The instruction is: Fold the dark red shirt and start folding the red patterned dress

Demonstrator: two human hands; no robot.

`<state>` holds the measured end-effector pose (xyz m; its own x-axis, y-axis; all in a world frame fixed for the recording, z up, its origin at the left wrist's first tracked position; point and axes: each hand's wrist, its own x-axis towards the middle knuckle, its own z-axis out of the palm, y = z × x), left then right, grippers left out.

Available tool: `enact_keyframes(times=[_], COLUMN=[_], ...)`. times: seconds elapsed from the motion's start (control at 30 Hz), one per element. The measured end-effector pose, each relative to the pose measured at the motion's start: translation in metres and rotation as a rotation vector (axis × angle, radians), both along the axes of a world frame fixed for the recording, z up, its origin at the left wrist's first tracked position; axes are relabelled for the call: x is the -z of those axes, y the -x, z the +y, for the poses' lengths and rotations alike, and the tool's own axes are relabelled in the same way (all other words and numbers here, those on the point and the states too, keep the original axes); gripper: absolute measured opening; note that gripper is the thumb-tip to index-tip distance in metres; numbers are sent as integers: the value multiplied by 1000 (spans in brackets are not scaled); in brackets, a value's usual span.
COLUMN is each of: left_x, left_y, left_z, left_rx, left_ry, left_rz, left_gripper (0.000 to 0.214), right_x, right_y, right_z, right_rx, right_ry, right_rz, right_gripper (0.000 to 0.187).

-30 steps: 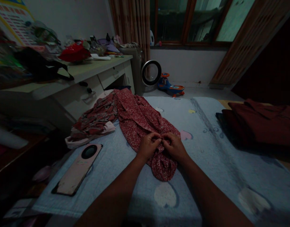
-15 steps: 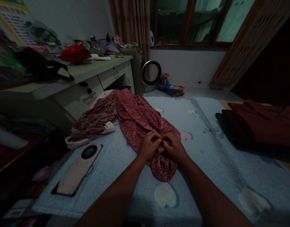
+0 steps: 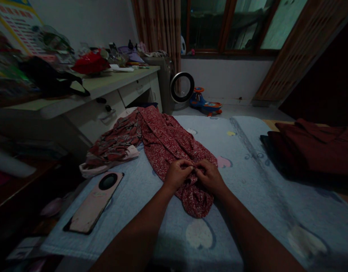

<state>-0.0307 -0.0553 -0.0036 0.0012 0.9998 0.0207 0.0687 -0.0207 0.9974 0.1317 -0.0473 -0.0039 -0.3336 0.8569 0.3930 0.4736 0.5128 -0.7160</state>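
Observation:
A red garment with a small white print (image 3: 169, 145) lies lengthwise on a pale blue blanket (image 3: 247, 189). My left hand (image 3: 177, 174) and my right hand (image 3: 210, 176) meet over its near part, fingertips pinched together on the fabric's front edge. Both hands are closed on the cloth. What lies between the fingertips is too small and dark to make out. The garment's near end is bunched in a fold just below my hands.
A patterned cloth (image 3: 113, 145) lies heaped left of the garment. A phone (image 3: 94, 204) rests face down near the blanket's left edge. Dark red folded clothes (image 3: 315, 149) are stacked at the right. A cluttered desk (image 3: 105, 87) stands at the left, a toy car (image 3: 204, 104) on the floor.
Almost nothing differs. My hands stay pinched on the garment at the same spot, with only slight finger movement and a small shift of the view.

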Motion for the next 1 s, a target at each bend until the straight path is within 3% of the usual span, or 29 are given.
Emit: enact_keyframes(times=[0.6,1.0], left_x=[7,-3], left_y=[-2,-3], left_z=[1,-1], left_rx=[12,26], left_ry=[36,-54], left_rz=[-29,28], left_gripper=[10,8], right_x=[1,-6], right_y=[3,3], right_z=[-2,-7], right_rx=[35,44], right_ry=[29,-16], right_rz=[-22,-161], right_gripper=[9,9])
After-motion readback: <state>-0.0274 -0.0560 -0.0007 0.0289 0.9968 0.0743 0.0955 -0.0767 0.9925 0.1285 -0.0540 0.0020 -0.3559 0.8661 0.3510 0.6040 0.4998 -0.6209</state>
